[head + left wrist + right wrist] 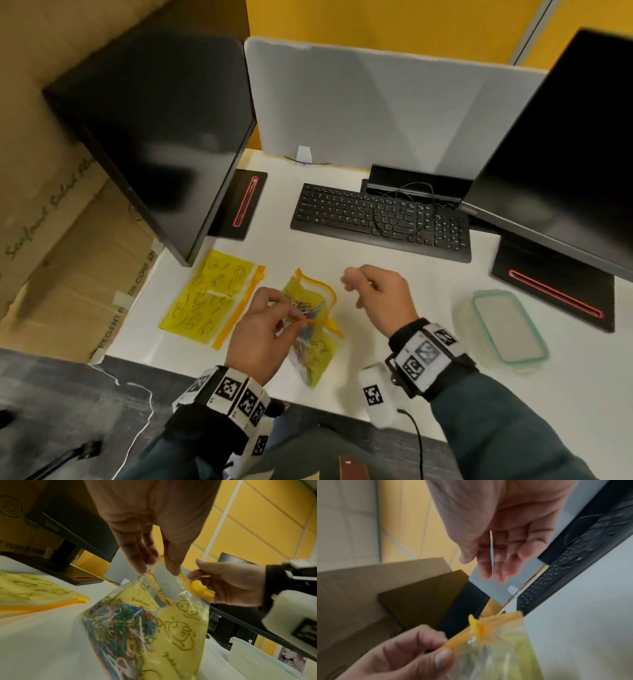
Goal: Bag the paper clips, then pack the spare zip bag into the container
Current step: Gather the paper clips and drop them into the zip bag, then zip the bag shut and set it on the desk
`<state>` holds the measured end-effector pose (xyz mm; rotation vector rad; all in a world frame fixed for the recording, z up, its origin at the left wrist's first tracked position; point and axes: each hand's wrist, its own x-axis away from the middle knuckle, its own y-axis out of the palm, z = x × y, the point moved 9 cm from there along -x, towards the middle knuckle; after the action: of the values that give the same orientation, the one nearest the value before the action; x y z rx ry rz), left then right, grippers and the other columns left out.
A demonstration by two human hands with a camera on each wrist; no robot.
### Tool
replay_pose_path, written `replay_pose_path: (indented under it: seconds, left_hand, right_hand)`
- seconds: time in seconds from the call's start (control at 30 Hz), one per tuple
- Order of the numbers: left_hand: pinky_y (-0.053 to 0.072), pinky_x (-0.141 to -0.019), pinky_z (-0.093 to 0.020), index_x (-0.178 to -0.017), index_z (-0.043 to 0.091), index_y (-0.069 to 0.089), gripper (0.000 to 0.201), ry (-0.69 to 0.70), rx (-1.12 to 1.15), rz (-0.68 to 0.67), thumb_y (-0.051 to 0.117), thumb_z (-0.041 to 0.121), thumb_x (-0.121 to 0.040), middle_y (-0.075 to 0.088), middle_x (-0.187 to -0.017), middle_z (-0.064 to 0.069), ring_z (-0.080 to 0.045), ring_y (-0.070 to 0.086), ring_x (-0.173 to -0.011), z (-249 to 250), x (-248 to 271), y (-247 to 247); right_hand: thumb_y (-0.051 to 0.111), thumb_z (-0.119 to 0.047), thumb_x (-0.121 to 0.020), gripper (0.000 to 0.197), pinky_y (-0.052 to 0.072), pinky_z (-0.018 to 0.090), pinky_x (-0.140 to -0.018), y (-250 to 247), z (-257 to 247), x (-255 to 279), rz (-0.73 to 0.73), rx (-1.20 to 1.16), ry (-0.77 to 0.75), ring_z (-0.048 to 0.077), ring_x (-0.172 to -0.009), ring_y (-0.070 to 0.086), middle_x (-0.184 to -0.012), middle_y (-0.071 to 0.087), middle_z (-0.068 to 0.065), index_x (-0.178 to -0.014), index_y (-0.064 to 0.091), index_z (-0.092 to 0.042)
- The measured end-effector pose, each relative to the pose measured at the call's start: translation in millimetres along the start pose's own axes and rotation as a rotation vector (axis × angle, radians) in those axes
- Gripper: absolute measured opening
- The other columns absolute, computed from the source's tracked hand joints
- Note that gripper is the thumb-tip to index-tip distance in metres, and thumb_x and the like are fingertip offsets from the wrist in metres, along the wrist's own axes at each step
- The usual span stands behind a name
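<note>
My left hand (255,330) pinched the filled zip bag (317,337) by its orange zipper rim at the near desk edge; the film looked limp and slick, bottom-heavy with paper clips (120,627). My right hand (378,294) hung relaxed, empty, just beyond. Spare zip bag (209,298) lay flat further left, container (507,329) right; I'd pinch its stiffer zipper strip.

Readable print on the boxes and the bag

The cardboard boxes (68,219) at the desk's left carry a script line starting "Seafood", its remaining words blurred, and block capitals partly legible as "REGENT" and "DS CORP"; the left wrist view shows "FOODS CORP" on the same cardboard (22,546). The yellow zip bag (180,635) with the paper clips bears a repeated cursive word beside its cartoon drawings, too smeared to spell out.
</note>
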<state>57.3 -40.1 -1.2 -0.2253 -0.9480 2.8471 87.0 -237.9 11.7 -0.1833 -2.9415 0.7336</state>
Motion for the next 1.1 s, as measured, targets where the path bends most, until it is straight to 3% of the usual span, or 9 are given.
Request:
replay_pose_path:
  seconds: [0.1,0.2,0.3,0.43,0.53,0.6,0.77,0.93,1.1]
  left_hand:
    - [0.037,-0.059,-0.007,-0.074,0.025,0.067,0.011,0.016,-0.032,0.026,0.064,0.035,-0.070,0.043,-0.095,0.018,0.006,0.050,-0.075,7,-4,1]
    - [0.036,-0.063,-0.007,-0.075,0.030,0.061,0.010,0.051,-0.074,-0.024,0.063,0.038,-0.070,0.042,-0.093,0.021,0.006,0.047,-0.089,17,-10,12]
    - [0.035,-0.069,-0.013,-0.072,0.031,0.056,0.013,0.107,-0.115,-0.094,0.068,0.035,-0.068,0.045,-0.084,0.022,0.004,0.045,-0.088,28,-16,30]
    - [0.036,-0.070,-0.030,-0.071,0.037,0.051,0.019,0.179,-0.313,-0.112,0.062,0.050,-0.063,0.046,-0.084,0.022,-0.007,0.045,-0.081,49,-29,42]
    - [0.037,-0.071,-0.027,-0.089,0.043,0.053,0.030,0.349,-0.459,-0.124,0.049,0.059,-0.064,0.056,-0.093,0.023,-0.007,0.043,-0.092,83,-43,57]
    - [0.040,-0.073,-0.027,-0.083,0.044,0.058,0.028,0.457,-0.585,-0.184,0.042,0.061,-0.067,0.061,-0.083,0.027,-0.003,0.047,-0.089,98,-47,76]
    - [0.023,-0.072,-0.028,-0.070,0.038,0.056,0.020,0.480,-0.706,-0.328,0.043,0.052,-0.070,0.061,-0.063,0.023,-0.003,0.057,-0.073,97,-54,107]
    - [0.015,-0.088,-0.034,-0.097,0.029,0.057,0.027,0.456,-0.658,-0.395,0.037,0.042,-0.085,0.065,-0.099,0.011,-0.014,0.045,-0.103,107,-58,112]
    - [0.013,-0.092,-0.035,-0.100,0.030,0.058,0.026,0.412,-0.697,-0.409,0.040,0.041,-0.085,0.065,-0.105,0.011,-0.015,0.043,-0.109,94,-72,99]
  right_hand:
    - [0.066,-0.032,-0.082,0.020,0.047,0.027,-0.057,-10,18,19,-0.089,-0.058,0.062,0.001,-0.045,0.049,-0.069,0.068,0.001,-0.067,0.067,-0.019]
    - [0.080,-0.030,-0.067,0.020,0.042,0.019,-0.057,3,31,36,-0.253,0.115,0.077,-0.007,-0.050,0.053,-0.081,0.066,-0.006,-0.076,0.062,-0.035]
    - [0.074,-0.020,-0.074,0.026,0.042,0.014,-0.050,-5,35,30,-0.150,0.173,0.069,0.000,-0.041,0.052,-0.066,0.061,-0.007,-0.061,0.056,-0.034]
    - [0.065,-0.009,-0.078,0.035,0.048,0.021,-0.059,-20,42,26,-0.104,0.166,0.076,0.007,-0.052,0.055,-0.052,0.056,-0.011,-0.055,0.052,-0.033]
    - [0.057,-0.004,-0.080,0.023,0.039,0.008,-0.058,-28,38,22,-0.121,0.171,0.004,-0.004,-0.055,0.055,-0.050,0.059,-0.026,-0.069,0.067,-0.021]
    - [0.054,-0.004,-0.081,0.021,0.038,0.004,-0.058,-33,38,20,-0.104,0.152,-0.023,-0.005,-0.056,0.055,-0.051,0.058,-0.031,-0.075,0.070,-0.015]
    - [0.055,-0.006,-0.081,0.023,0.043,0.010,-0.059,-43,44,23,-0.055,0.117,-0.022,0.000,-0.054,0.054,-0.050,0.058,-0.029,-0.067,0.065,-0.021]
    - [0.057,-0.011,-0.080,0.038,0.051,0.029,-0.067,-49,51,20,-0.012,0.131,0.014,0.020,-0.065,0.063,-0.051,0.056,-0.009,-0.051,0.051,-0.035]
    - [0.058,-0.009,-0.082,0.039,0.051,0.028,-0.066,-62,65,11,0.026,0.158,0.083,0.026,-0.068,0.065,-0.057,0.055,-0.005,-0.052,0.050,-0.033]
